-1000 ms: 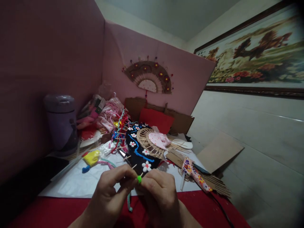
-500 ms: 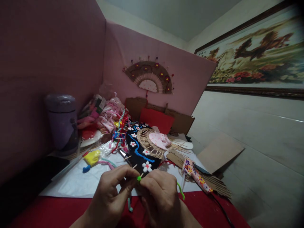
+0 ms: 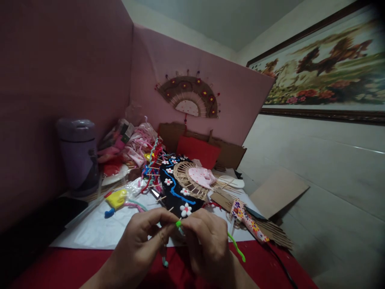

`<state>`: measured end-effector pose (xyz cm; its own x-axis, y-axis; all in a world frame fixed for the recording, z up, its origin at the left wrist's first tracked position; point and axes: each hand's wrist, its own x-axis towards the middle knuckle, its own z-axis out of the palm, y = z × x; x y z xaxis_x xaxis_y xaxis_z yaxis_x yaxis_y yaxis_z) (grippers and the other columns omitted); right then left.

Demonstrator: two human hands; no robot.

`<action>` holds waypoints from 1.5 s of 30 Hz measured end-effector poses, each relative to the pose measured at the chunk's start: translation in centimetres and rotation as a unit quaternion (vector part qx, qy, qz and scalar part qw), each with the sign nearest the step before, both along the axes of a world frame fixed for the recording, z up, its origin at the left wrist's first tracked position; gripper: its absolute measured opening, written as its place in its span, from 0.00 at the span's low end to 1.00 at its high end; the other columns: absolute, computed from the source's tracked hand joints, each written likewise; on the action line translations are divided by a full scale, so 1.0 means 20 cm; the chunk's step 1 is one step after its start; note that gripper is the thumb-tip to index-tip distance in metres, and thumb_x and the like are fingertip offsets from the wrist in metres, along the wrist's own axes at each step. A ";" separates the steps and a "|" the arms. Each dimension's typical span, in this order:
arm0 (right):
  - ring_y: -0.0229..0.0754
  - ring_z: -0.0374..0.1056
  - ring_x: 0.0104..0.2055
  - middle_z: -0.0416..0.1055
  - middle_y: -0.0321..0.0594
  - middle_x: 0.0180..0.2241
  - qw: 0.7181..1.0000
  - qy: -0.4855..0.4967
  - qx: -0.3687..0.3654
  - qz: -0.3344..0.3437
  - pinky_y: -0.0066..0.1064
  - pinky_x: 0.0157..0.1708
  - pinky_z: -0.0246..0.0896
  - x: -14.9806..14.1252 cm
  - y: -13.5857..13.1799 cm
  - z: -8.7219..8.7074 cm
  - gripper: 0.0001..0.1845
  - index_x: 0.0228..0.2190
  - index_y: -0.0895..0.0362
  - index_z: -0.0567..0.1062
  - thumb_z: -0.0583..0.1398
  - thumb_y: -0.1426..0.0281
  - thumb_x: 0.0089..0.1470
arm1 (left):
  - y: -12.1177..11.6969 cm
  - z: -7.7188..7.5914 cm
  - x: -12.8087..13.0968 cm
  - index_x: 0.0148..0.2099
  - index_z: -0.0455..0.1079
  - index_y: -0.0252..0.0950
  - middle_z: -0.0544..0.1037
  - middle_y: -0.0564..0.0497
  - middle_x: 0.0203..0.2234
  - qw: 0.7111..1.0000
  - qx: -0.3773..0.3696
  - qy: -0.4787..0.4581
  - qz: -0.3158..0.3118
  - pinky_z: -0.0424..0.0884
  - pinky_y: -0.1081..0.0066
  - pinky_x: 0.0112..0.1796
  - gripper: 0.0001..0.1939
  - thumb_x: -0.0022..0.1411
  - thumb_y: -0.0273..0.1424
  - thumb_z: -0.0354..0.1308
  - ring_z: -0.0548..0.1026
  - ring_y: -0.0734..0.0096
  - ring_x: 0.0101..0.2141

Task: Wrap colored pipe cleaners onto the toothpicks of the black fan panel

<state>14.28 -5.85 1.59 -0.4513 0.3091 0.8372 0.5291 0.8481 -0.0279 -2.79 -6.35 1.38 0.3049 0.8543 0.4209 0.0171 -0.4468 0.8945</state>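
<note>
A bright green pipe cleaner (image 3: 237, 247) runs between the pinched fingers of both hands. It forms a small knot (image 3: 178, 223) between the fingertips, and its tail sticks out past the right. My left hand (image 3: 144, 241) pinches at the knot's left side, its fingers closed. From the right, my right hand (image 3: 207, 237) grips the pipe cleaner with thumb and forefinger. A teal fuzzy end (image 3: 165, 261) hangs below my left hand. Just beyond the hands lies a black fan (image 3: 168, 200) with white clay flowers, a blue wavy line, wooden sticks and pink dotted fabric (image 3: 201, 177).
At left stand a purple cup (image 3: 78, 160) and a yellow-and-blue clay pack (image 3: 117, 199). Pipe cleaners (image 3: 144, 140) are heaped behind. A flower-patterned glue gun (image 3: 248, 222) lies on cardboard at right, its cord trailing forward. A finished fan (image 3: 189, 94) hangs on the pink panel.
The green knot and both fingertips have shifted slightly up and right. More of the green tail shows beyond my right hand, and a pale teal bit now appears under the knot.
</note>
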 end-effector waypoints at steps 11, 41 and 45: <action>0.38 0.61 0.27 0.69 0.42 0.27 0.997 -0.015 0.070 -0.016 0.29 0.24 0.56 0.00 0.03 -0.04 0.06 0.34 0.60 0.70 0.54 0.77 0.54 | 0.02 -0.04 0.01 0.29 0.68 0.34 0.70 0.53 0.20 0.997 0.011 0.033 0.069 0.64 0.77 0.21 0.08 0.59 0.31 0.52 0.67 0.75 0.21; 0.39 0.60 0.25 0.66 0.41 0.23 1.000 -0.018 0.014 -0.010 0.30 0.22 0.51 -0.03 -0.03 -0.02 0.08 0.32 0.60 0.69 0.53 0.78 0.50 | -0.01 -0.03 0.03 0.33 0.70 0.37 0.72 0.52 0.23 0.999 0.020 -0.001 0.034 0.67 0.76 0.24 0.07 0.60 0.29 0.51 0.71 0.73 0.24; 0.39 0.61 0.24 0.65 0.40 0.22 1.000 -0.023 0.018 0.001 0.31 0.23 0.51 -0.03 -0.03 -0.03 0.07 0.32 0.60 0.67 0.52 0.79 0.49 | -0.01 -0.04 0.04 0.31 0.70 0.36 0.70 0.54 0.19 0.998 -0.011 -0.007 0.055 0.65 0.77 0.21 0.07 0.59 0.29 0.52 0.68 0.75 0.20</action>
